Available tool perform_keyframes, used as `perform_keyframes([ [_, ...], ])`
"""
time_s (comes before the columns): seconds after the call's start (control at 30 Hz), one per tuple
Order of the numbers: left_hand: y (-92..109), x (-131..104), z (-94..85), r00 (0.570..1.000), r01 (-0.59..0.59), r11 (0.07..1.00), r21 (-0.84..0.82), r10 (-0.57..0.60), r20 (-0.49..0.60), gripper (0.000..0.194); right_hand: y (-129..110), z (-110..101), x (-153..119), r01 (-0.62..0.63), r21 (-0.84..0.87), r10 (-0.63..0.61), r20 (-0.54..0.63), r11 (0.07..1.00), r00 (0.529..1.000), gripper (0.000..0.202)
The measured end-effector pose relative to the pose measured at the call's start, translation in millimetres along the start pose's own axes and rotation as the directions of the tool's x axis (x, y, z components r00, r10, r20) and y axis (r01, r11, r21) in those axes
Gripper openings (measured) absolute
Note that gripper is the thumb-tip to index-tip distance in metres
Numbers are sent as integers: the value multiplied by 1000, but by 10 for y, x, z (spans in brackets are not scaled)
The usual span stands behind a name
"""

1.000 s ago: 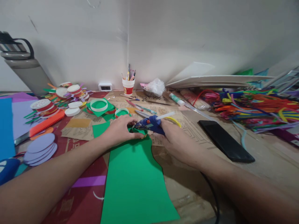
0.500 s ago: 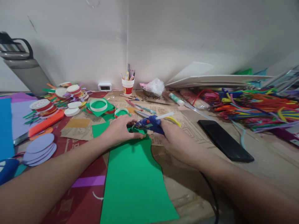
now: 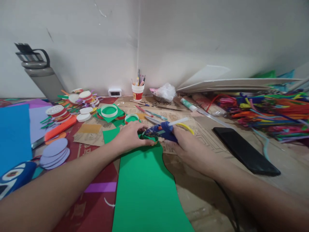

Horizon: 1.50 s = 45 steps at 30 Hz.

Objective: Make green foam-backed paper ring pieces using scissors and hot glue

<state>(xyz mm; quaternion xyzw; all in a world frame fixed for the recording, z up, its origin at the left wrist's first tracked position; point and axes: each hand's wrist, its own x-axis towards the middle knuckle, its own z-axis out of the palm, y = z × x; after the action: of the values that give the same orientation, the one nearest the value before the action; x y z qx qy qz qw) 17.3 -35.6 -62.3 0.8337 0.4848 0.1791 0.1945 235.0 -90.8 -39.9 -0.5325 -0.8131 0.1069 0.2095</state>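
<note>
While the right hand point(image 3: 184, 138) grips a blue glue gun point(image 3: 165, 131) at the frame's centre, the nozzle points left, the long axis slanting up rightward to the white stick point(image 3: 178, 121). The left hand point(image 3: 130, 137) holds a small ring point(image 3: 157, 140) on the green sheet point(image 3: 147, 187), which stretches to the bottom edge; brown surface point(image 3: 200, 201) borders its right side.

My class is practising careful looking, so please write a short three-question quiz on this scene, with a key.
1. Which hand holds the glue gun? A: the left; B: the right; C: neither.
2. True or false: in the picture, the phone lies to the right of the green sheet.
3. Fill the gap: the pens stand in a ____.
Key: 1. B, the right hand; 2. true; 3. cup.
</note>
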Motion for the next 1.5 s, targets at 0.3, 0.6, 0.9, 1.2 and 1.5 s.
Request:
perform_keyframes([
  [0.3,21,-26,-10,1000,3,1000,-4,-3,-2,57,-19,4,6,-25,-44,25,5,999,1000,17],
  [0.6,-9,-18,6,1000,-16,1000,2,16,-11,58,-32,4,-1,-7,0,7,0,1000,1000,19],
  [0.9,-31,-2,19,1000,-12,1000,-21,12,-18,59,7,5,-5,0,-71,-1,-10,997,1000,17],
  [1.2,-52,19,32,1000,-10,999,38,11,-15,62,-46,6,-1,-11,-28,11,8,1000,1000,15],
  [1.5,-52,3,38,1000,-23,1000,7,23,-21,59,7,-21,-7,-6,-132,3,-23,991,1000,19],
])
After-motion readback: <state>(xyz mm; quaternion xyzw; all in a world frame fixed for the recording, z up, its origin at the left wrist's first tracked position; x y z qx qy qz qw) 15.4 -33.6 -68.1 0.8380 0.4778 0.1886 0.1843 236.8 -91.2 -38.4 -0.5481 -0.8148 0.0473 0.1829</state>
